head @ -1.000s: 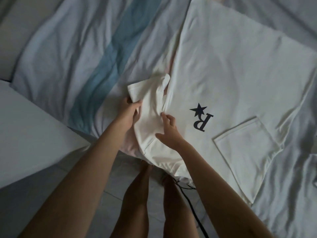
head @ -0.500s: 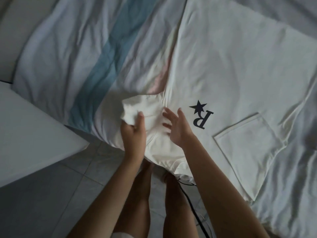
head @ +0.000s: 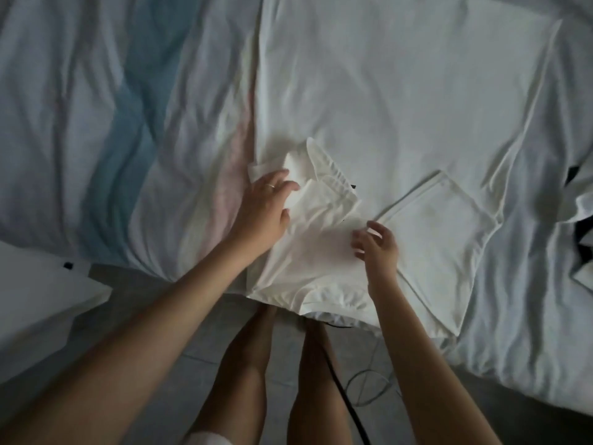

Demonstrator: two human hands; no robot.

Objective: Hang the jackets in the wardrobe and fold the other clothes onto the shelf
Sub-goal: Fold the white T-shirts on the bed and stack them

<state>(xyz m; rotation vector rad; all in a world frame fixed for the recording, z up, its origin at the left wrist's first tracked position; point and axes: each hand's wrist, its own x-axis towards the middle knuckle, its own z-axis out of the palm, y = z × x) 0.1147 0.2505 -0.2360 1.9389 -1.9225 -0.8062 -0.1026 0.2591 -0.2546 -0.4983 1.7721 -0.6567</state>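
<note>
A white T-shirt (head: 401,101) lies spread flat on the bed, its neck end at the near edge. Its left sleeve (head: 324,200) is folded inward over the chest and covers the black print almost entirely. My left hand (head: 266,203) rests flat on that folded sleeve, fingers spread, a ring on one finger. My right hand (head: 377,244) hovers over the folded part with fingers loosely curled, holding nothing. The right sleeve (head: 442,226) lies folded in beside it.
The bed sheet (head: 96,123) is white with a blue and a pale pink stripe. A white surface (head: 35,300) juts in at the left. Another garment with dark parts (head: 580,194) lies at the right edge. A black cable (head: 340,390) runs on the tiled floor by my legs.
The left sleeve went from bunched in my left hand to laid over the chest, hiding the star and letter print. My left hand now presses it flat; my right hand moved right.
</note>
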